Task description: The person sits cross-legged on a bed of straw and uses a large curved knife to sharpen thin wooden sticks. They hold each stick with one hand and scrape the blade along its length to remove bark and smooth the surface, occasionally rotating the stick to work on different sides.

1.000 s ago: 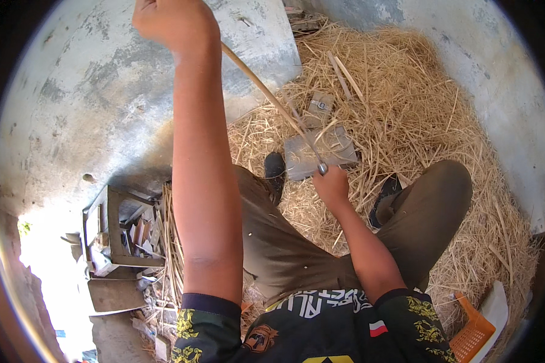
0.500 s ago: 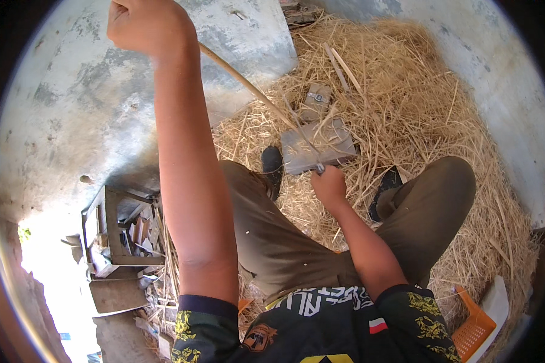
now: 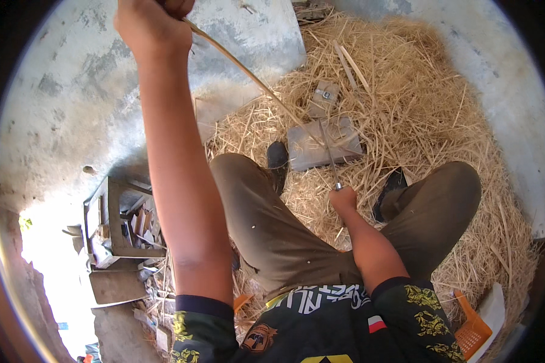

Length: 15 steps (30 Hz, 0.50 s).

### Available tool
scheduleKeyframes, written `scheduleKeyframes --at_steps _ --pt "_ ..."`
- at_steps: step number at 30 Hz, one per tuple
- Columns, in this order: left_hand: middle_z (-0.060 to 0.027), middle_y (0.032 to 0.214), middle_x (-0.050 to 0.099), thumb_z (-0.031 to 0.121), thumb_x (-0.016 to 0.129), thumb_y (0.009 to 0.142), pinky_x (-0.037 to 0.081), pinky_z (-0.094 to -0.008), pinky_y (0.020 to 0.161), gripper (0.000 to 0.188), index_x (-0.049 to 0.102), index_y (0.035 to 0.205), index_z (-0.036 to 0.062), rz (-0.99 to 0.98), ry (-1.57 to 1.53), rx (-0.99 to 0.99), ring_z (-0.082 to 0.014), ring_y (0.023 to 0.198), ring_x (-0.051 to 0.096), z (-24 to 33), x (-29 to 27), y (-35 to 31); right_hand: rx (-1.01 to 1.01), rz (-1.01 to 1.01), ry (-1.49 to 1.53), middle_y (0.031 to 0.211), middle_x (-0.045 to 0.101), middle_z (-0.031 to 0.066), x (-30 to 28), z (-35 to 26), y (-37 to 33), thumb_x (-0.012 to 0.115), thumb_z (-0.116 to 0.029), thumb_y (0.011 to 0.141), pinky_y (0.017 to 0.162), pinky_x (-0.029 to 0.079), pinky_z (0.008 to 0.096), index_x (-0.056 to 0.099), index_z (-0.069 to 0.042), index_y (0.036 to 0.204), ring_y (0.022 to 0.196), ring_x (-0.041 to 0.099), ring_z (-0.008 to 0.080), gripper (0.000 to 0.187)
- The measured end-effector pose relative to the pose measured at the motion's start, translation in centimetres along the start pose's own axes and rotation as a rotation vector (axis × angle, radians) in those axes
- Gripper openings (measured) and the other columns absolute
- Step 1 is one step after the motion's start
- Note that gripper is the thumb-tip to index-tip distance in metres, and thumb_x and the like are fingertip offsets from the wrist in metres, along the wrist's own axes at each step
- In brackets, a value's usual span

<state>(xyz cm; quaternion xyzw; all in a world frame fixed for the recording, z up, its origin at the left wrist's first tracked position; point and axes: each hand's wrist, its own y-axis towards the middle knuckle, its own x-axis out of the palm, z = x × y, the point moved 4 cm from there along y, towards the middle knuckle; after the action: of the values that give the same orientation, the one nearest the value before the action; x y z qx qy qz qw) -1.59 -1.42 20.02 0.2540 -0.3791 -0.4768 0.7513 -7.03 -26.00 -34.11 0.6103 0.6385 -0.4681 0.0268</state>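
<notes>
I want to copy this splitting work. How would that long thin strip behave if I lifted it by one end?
Probably springy, not limp: the strip runs in a gentle bow from the raised left hand down to the block, without kinking. Likely very light, being so thin. Its edges may be sharp or splintery, since the right hand holds a blade to it.

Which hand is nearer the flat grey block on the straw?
Right. The right hand sits just below the flat grey block, gripping a thin metal blade laid across it. The left hand is raised far up-left, holding a long thin strip.
</notes>
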Motion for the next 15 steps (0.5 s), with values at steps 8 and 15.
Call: scheduleKeyframes --at_steps 8,15 --pt "0.0023 0.063 0.020 0.057 0.033 0.103 0.020 -0.0317 0.055 0.055 0.032 0.069 0.0138 -0.454 -0.349 -0.281 -0.0145 0.057 0.020 3.9 -3.6 4.4 -0.542 0.117 0.393 0.063 0.064 0.0196 -3.8 -8.7 -3.2 0.065 -0.026 0.083 0.062 0.049 0.0453 0.066 0.003 0.074 0.061 0.064 0.0363 0.030" --pt "0.0006 0.058 0.018 0.034 0.033 0.101 0.017 -0.0311 0.050 0.042 0.031 0.067 0.0106 -0.270 -0.198 0.049 -0.0138 0.052 0.018 14.8 -2.8 5.5 -0.473 0.259 0.109 0.084 0.070 0.0230 -4.0 -7.5 -4.1 0.065 -0.030 0.085 0.075 0.054 0.0509 0.069 0.000 0.090 0.081 0.069 0.0428 0.031"
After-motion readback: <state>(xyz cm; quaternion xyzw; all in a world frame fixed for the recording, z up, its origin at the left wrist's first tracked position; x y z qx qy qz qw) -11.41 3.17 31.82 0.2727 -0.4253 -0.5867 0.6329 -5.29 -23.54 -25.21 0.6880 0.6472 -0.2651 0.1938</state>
